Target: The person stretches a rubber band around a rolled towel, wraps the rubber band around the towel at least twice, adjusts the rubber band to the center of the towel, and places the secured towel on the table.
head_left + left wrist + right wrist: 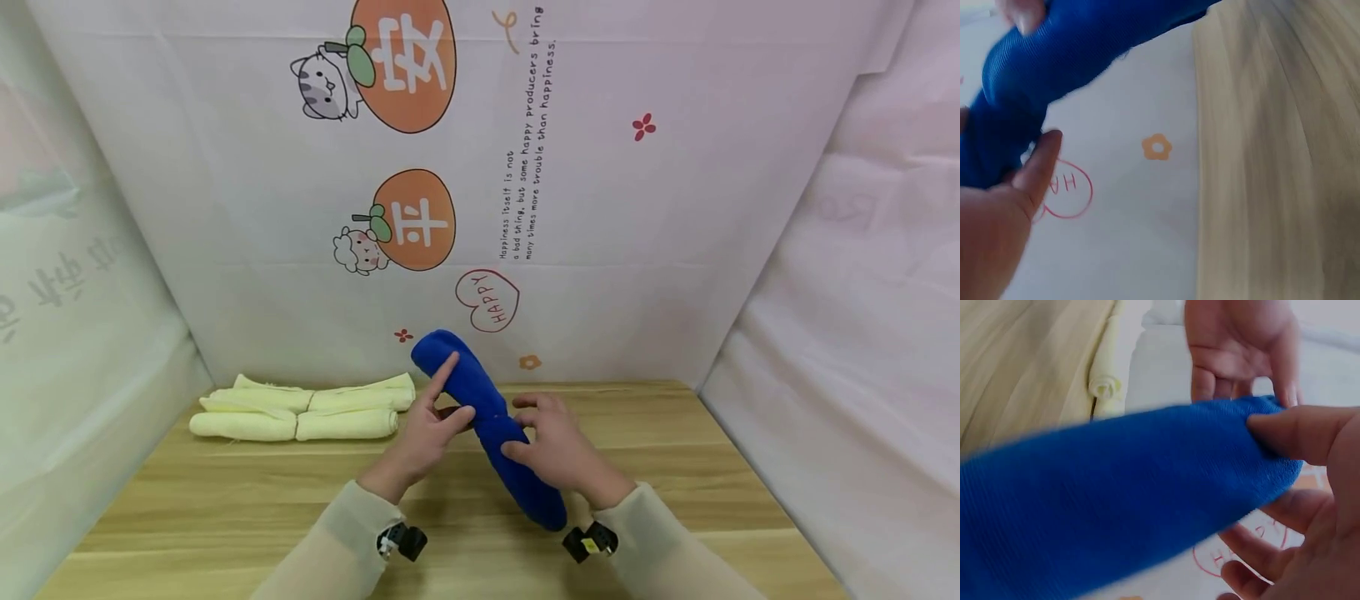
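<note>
A rolled blue towel point(465, 379), cinched narrow at its middle, is held up at a slant above the wooden table, upper end to the left. My left hand point(425, 433) holds its upper half, with the index finger stretched along the roll and the thumb near the cinch. Just below the cinch my right hand point(558, 446) grips the lower half. In the right wrist view the right thumb point(1297, 431) presses on top of the blue cloth while the fingers curl beneath it. The left wrist view shows the left thumb point(1041, 165) against the roll's side.
Pale yellow rolled towels point(300, 412), each tied in the middle, lie side by side at the table's back left. The wooden table point(285, 500) meets a white printed cloth wall point(600, 250) behind, and white cloth hangs along both sides.
</note>
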Available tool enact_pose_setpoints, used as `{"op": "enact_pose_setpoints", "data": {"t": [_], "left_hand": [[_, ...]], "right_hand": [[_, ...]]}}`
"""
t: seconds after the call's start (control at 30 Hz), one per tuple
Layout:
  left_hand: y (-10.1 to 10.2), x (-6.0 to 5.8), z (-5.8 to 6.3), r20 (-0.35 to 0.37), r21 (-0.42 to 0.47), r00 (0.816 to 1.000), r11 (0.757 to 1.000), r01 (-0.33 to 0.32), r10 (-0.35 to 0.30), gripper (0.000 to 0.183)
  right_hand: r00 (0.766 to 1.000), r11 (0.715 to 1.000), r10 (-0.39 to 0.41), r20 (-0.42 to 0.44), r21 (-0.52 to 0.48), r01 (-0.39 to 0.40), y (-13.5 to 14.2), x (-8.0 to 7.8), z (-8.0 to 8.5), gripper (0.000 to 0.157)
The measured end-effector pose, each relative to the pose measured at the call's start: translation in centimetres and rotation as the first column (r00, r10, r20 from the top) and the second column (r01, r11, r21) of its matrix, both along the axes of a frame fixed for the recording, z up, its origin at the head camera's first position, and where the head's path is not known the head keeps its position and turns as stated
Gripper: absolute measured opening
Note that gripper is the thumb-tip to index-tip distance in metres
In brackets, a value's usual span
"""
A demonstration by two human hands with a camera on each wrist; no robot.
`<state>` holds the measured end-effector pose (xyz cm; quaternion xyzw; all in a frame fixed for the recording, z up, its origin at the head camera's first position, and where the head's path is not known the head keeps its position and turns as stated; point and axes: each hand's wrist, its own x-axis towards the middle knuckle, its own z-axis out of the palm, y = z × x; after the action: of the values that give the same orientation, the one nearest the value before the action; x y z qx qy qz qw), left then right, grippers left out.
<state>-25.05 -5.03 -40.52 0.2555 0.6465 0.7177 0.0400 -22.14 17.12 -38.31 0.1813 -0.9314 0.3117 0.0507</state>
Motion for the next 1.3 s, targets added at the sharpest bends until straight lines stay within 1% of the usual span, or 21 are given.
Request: {"op": "enact_pose_setpoints", "data": {"t": [0.07, 0.13, 0.2, 0.27, 0.3, 0.37, 0.43, 0.47, 0.53, 0.6, 0.63, 0.67, 0.7, 0.73, 0.77, 0.83, 0.9, 0.97, 1.03, 1.1, 1.3], "left_hand": [[-0.3, -0.1, -0.2, -0.013, 0.081, 0.999, 0.995, 0.049, -0.048, 0.077], [-0.4, -0.2, -0.3, -0.015, 0.143, 0.995, 0.984, 0.104, -0.103, 0.08], [-0.4, -0.3, -0.3, -0.015, 0.177, 0.99, 0.974, 0.143, -0.142, 0.08], [-0.4, -0.3, -0.3, -0.006, 0.183, 0.989, 0.972, 0.146, -0.148, 0.079], [-0.3, -0.3, -0.2, 0.0, 0.176, 0.991, 0.975, 0.133, -0.135, 0.077], [-0.2, -0.2, 0.0, 0.02, 0.149, 0.997, 0.986, 0.073, -0.077, 0.074], [0.0, -0.2, 0.1, 0.035, 0.108, 0.999, 0.994, -0.002, -0.002, 0.072], [0.1, -0.2, 0.2, 0.041, 0.085, 0.998, 0.996, -0.041, 0.038, 0.071], [0.2, -0.1, 0.3, 0.047, 0.043, 0.993, 0.993, -0.113, 0.111, 0.069], [0.4, -0.1, 0.4, 0.048, 0.016, 0.984, 0.985, -0.17, 0.169, 0.067], [0.5, -0.1, 0.4, 0.046, 0.007, 0.98, 0.981, -0.193, 0.192, 0.067], [0.5, 0.0, 0.4, 0.048, -0.002, 0.975, 0.976, -0.216, 0.216, 0.066], [0.6, 0.1, 0.4, 0.044, -0.012, 0.971, 0.972, -0.235, 0.235, 0.066], [0.6, 0.2, 0.4, 0.039, -0.019, 0.967, 0.968, -0.251, 0.251, 0.066], [0.7, 0.3, 0.4, 0.029, -0.031, 0.963, 0.963, -0.268, 0.269, 0.065], [0.8, 0.5, 0.5, 0.008, -0.046, 0.956, 0.956, -0.291, 0.292, 0.065], [0.9, 0.7, 0.6, -0.017, -0.063, 0.95, 0.948, -0.311, 0.311, 0.064], [1.0, 0.8, 0.8, -0.031, -0.079, 0.945, 0.941, -0.328, 0.326, 0.064], [1.0, 1.0, 0.9, -0.032, -0.088, 0.942, 0.938, -0.335, 0.333, 0.063], [1.0, 1.0, 1.0, -0.015, -0.083, 0.942, 0.939, -0.335, 0.335, 0.063], [1.1, 1.1, 1.2, 0.115, 0.023, 0.948, 0.953, -0.302, 0.298, 0.065]], "right_hand": [[0.994, 0.996, 0.05, 0.097, -0.085, -0.042, 0.5, -0.2, 0.2, 0.017], [0.979, 0.984, 0.119, 0.166, -0.154, -0.094, 1.0, -0.5, 0.3, 0.018], [0.959, 0.971, 0.18, 0.22, -0.192, -0.139, 1.5, -0.6, 0.4, 0.017], [0.94, 0.963, 0.23, 0.253, -0.2, -0.182, 1.8, -0.8, 0.4, 0.016], [0.933, 0.961, 0.246, 0.264, -0.195, -0.198, 2.0, -0.8, 0.5, 0.015], [0.926, 0.963, 0.25, 0.285, -0.176, -0.206, 2.1, -0.9, 0.6, 0.015], [0.932, 0.971, 0.222, 0.286, -0.152, -0.185, 2.0, -0.8, 0.7, 0.018], [0.942, 0.978, 0.193, 0.275, -0.134, -0.161, 1.9, -0.6, 0.8, 0.018], [0.97, 0.991, 0.113, 0.215, -0.095, -0.094, 1.6, -0.4, 0.8, 0.018], [0.994, 0.998, 0.036, 0.1, -0.063, -0.03, 1.1, 0.0, 0.9, 0.018], [1.0, 0.998, 0.007, 0.025, -0.055, -0.006, 0.8, 0.1, 0.9, 0.016], [0.998, 0.999, -0.015, -0.054, -0.052, 0.012, 0.6, 0.3, 0.9, 0.014], [0.99, 0.998, -0.029, -0.137, -0.052, 0.022, 0.4, 0.4, 0.9, 0.013], [0.975, 0.998, -0.035, -0.218, -0.056, 0.023, 0.1, 0.5, 0.9, 0.011], [0.955, 0.998, -0.036, -0.294, -0.057, 0.02, -0.1, 0.5, 1.0, 0.009], [0.911, 0.999, -0.022, -0.412, -0.051, 0.001, -0.6, 0.6, 1.1, 0.006], [0.867, 1.0, -0.001, -0.497, -0.018, -0.009, -1.1, 0.6, 1.2, 0.004], [0.835, 1.0, 0.027, -0.55, 0.023, -0.018, -1.5, 0.6, 1.3, 0.004], [0.817, 0.998, 0.053, -0.574, 0.058, -0.024, -1.8, 0.6, 1.3, 0.006], [0.808, 0.997, 0.072, -0.585, 0.076, -0.033, -1.9, 0.6, 1.3, 0.007], [0.803, 0.992, 0.114, -0.585, 0.107, -0.064, -2.0, 0.5, 1.5, 0.01]]}}
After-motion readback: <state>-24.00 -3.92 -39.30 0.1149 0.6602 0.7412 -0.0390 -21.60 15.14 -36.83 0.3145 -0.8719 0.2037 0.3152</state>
